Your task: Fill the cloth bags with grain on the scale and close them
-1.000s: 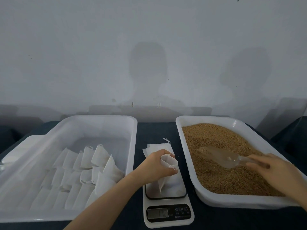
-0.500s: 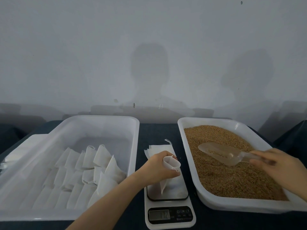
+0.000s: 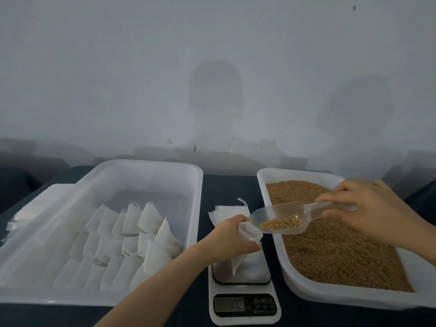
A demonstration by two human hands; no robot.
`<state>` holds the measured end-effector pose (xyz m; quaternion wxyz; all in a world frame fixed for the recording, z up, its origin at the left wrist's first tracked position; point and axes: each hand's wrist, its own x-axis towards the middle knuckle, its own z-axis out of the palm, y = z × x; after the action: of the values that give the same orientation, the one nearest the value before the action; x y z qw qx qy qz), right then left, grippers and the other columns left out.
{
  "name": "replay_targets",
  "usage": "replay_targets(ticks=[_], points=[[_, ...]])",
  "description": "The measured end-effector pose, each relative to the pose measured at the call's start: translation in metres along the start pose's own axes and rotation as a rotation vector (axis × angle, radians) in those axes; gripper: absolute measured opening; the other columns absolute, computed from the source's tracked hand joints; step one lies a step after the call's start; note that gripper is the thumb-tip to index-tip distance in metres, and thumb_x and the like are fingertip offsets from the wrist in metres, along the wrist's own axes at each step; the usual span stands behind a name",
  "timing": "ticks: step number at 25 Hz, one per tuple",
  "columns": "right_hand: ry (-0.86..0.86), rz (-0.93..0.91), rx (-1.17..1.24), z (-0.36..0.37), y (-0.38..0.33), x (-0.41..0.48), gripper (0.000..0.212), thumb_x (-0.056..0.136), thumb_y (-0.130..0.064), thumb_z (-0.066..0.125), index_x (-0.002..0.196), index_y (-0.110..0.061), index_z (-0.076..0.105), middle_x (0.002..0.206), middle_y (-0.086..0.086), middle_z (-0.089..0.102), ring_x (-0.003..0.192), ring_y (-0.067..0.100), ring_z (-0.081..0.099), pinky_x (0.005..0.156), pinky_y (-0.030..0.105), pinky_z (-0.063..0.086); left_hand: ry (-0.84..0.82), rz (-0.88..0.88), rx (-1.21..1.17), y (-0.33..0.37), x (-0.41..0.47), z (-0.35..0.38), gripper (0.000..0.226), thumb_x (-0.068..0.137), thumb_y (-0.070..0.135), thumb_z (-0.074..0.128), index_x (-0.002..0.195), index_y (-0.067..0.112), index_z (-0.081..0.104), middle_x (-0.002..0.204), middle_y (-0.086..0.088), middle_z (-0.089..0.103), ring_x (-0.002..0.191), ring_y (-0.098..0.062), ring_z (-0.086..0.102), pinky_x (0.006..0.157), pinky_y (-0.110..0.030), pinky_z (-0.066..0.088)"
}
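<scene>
A white scale [image 3: 245, 303] sits on a dark tabletop [image 3: 226, 187], hemmed between a tray of folded bags [image 3: 151, 162] to its left and a tray of grain [image 3: 330, 296] to its right, with only narrow bare strips either side. Above the scale's platform the left hand [image 3: 232, 239] curls around a cloth bag [image 3: 249, 231], its mouth open. Right of the scale, the right hand [image 3: 368, 211] pinches the handle of a clear scoop [image 3: 283, 218], whose grain-laden tip meets the bag's mouth.
</scene>
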<state>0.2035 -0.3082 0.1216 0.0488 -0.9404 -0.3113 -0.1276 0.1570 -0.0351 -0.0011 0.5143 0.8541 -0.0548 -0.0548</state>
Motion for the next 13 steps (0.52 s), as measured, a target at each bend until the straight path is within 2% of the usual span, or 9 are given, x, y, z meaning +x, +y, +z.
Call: replay_targets(ticks=[5,9,13], points=[[-0.010,-0.056,-0.087,-0.013,-0.014,0.008,0.035,0.068,-0.072,0.030,0.098,-0.065,0.048,0.083,-0.030,0.050,0.088,-0.013,0.040,0.073,0.024,0.018,0.013,0.001,0.010,0.002,-0.001,0.000,0.046,0.082,0.037,0.070,0.123,0.028,0.051,0.107,0.008,0.059,0.093,-0.010,0.058,0.081,-0.020,0.051],[-0.002,-0.094,-0.150,-0.017,-0.019,0.012,0.030,0.075,-0.066,0.042,0.102,-0.061,0.055,0.085,-0.029,0.050,0.088,-0.006,0.042,0.079,0.026,0.022,0.018,0.004,0.013,0.002,0.000,0.000,0.046,0.082,0.036,0.071,0.123,0.025,0.053,0.112,0.004,0.060,0.099,-0.012,0.059,0.089,-0.027,0.052],[-0.019,-0.095,-0.228,-0.021,-0.023,0.017,0.036,0.076,-0.066,0.043,0.108,-0.056,0.058,0.086,-0.028,0.049,0.088,-0.003,0.041,0.080,0.025,0.021,0.014,0.005,0.015,0.004,0.000,0.000,0.047,0.082,0.035,0.072,0.124,0.023,0.053,0.115,0.003,0.061,0.101,-0.013,0.059,0.094,-0.030,0.051]])
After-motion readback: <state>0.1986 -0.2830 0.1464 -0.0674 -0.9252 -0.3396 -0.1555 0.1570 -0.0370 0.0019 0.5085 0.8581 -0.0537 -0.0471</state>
